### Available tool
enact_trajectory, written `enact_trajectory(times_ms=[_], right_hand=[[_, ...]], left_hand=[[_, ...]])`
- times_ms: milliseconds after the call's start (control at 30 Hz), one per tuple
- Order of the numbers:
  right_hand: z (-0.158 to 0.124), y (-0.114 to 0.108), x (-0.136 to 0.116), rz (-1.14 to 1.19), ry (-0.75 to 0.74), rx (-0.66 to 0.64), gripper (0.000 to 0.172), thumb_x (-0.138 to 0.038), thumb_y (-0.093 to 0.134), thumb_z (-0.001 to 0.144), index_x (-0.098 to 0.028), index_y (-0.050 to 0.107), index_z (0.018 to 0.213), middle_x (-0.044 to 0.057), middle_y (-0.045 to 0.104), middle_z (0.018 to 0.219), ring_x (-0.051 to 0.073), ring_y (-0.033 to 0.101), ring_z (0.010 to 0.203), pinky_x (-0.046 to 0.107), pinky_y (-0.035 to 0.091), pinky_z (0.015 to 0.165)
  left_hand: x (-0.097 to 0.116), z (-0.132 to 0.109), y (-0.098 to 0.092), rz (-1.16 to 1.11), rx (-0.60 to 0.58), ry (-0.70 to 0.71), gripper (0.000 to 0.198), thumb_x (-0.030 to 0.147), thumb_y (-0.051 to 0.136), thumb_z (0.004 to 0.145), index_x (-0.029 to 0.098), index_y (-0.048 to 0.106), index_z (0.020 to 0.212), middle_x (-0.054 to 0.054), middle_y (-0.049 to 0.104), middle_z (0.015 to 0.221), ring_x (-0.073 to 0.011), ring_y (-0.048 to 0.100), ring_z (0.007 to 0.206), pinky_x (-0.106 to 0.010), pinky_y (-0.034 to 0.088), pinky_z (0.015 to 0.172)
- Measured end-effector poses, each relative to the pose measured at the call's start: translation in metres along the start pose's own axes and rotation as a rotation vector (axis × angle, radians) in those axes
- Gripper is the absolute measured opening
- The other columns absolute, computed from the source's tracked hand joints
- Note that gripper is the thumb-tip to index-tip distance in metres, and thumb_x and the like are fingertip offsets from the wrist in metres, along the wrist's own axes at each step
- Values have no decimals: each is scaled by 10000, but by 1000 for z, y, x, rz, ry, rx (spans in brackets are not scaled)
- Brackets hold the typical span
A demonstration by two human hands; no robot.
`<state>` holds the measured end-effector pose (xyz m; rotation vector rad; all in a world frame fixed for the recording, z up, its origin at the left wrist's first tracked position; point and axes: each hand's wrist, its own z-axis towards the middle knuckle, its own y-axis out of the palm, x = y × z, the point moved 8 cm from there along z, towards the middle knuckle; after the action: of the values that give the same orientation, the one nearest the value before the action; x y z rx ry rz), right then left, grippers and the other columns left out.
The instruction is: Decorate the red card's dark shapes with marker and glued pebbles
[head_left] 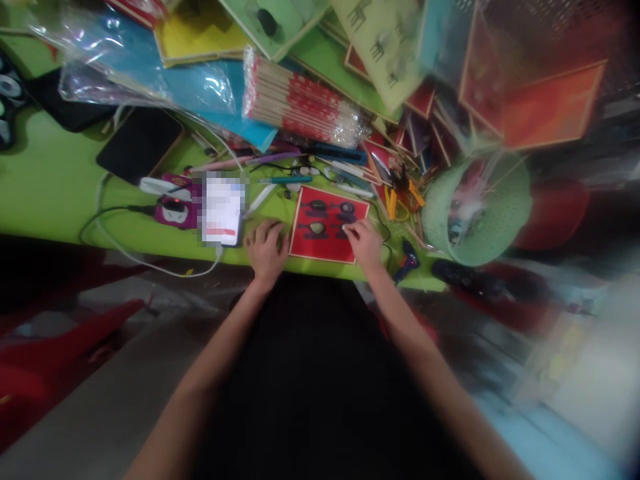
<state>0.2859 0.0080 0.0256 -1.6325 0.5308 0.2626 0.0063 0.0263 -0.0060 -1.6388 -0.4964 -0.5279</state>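
Observation:
A red card (330,249) with a thin pale border lies near the table's front edge. Dark painted shapes sit on it, and on them are several stones, among them a pale oval pebble (317,228) and a dark pebble (317,205). My right hand (365,243) reaches over the card's right side, thumb and fingertips pinched on a small pale pebble against the lower right dark shape. My left hand (267,248) rests on the table just left of the card, fingers apart and bent, holding nothing.
A lit phone (221,210) and a purple power strip (176,212) with cables lie at left. To the right are a glue gun (407,260), orange-handled pliers (403,193) and a green basket (477,213). Wrapped sticks (300,100) and stacked cards lie behind.

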Motion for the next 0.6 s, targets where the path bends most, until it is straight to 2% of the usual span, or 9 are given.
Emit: enact_trajectory(times_ms=[233, 433, 600], right_hand=[[0, 1, 2, 33, 12, -2, 225, -350, 607, 1044, -250, 787, 953, 62, 728, 995, 237, 689, 923, 374, 528, 832], [0, -1, -3, -36, -24, 9, 227, -341, 606, 1048, -257, 800, 965, 60, 745, 969, 233, 691, 920, 366, 517, 821], [-2, -9, -1, -24, -41, 36, 232, -369, 618, 1045, -248, 791, 1141, 80, 766, 1084, 248, 693, 984, 379, 525, 888]], left_hand=[[2, 0, -1, 30, 11, 22, 341, 404, 565, 1026, 242, 765, 1250, -124, 715, 1377, -343, 608, 1243, -492, 400, 1068], [1, 0, -1, 22, -5, 13, 358, 432, 563, 1030, 243, 760, 1261, -134, 704, 1382, -352, 588, 1269, -510, 389, 1090], [2, 0, -1, 13, 1, 30, 373, 431, 554, 1034, 228, 755, 1274, -146, 693, 1386, -352, 580, 1274, -508, 385, 1093]])
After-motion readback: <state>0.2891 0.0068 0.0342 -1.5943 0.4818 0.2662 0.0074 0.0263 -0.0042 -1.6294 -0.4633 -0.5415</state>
